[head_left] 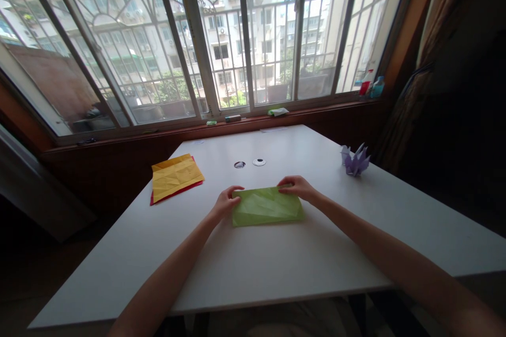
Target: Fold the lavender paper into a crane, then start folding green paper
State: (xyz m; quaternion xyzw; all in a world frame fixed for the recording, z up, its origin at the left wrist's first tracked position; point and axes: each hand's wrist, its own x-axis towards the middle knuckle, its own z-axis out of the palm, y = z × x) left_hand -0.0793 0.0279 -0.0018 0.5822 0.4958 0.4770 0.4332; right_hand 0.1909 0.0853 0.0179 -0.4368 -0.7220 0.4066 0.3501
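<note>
We see the green paper (268, 206) lying flat on the table (276, 263). Our left hand (226, 202) pinches its left edge and our right hand (297, 187) pinches its far right corner. Left of the paper lies a yellow sheet (176, 176). Right of it stands a purple bird (356, 160).
</note>
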